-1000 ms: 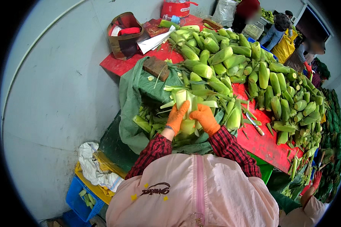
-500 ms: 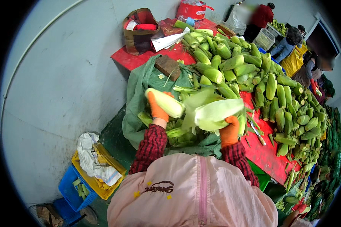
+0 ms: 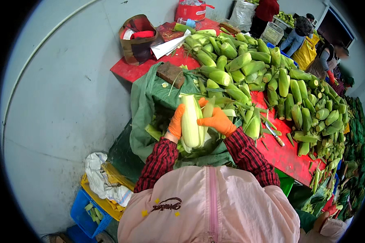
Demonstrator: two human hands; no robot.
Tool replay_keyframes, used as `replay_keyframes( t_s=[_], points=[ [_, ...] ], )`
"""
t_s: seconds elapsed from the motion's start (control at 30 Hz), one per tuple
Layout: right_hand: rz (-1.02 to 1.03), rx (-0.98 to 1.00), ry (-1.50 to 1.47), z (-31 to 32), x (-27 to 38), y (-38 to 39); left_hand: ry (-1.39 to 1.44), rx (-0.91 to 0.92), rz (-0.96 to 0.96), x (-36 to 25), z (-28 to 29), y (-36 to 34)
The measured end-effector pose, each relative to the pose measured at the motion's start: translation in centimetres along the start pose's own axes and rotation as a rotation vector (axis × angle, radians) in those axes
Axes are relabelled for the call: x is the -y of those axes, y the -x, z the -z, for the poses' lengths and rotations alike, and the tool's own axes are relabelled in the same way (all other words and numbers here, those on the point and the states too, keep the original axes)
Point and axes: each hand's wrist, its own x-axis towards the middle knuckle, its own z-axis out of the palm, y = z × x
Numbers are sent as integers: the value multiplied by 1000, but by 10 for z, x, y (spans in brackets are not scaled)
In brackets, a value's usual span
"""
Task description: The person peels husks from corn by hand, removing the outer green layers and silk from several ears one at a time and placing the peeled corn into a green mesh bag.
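Since the earlier frame, both hands are brought back together in front of the chest, and one pale, mostly husked corn cob [image 3: 190, 121] is held upright between them. The left hand [image 3: 176, 121], in an orange glove, is closed in a grip on the cob's left side. The right hand [image 3: 217, 121], also gloved orange, is closed on husk leaves at the cob's right edge. Below both grips a green sack [image 3: 146, 101] full of stripped husks is spread. Beyond the right grip, a heap of unhusked corn [image 3: 280, 81] is piled on a red surface [image 3: 284, 156], and a small knife [image 3: 275, 134] lies just right of it. The stripping is probably done best when the cob is held firmly and the leaves are peeled downward.
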Motion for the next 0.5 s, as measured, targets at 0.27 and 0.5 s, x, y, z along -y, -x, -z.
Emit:
replay_keyframes(
  t_s=[0.27, 0.5],
  points=[
    [-132, -170, -160, -6, -5, 7, -499, -291, -54, 23, 34, 10],
    [141, -506, -794, 26, -35, 24, 141, -411, -265, -1, 68, 5]
  ],
)
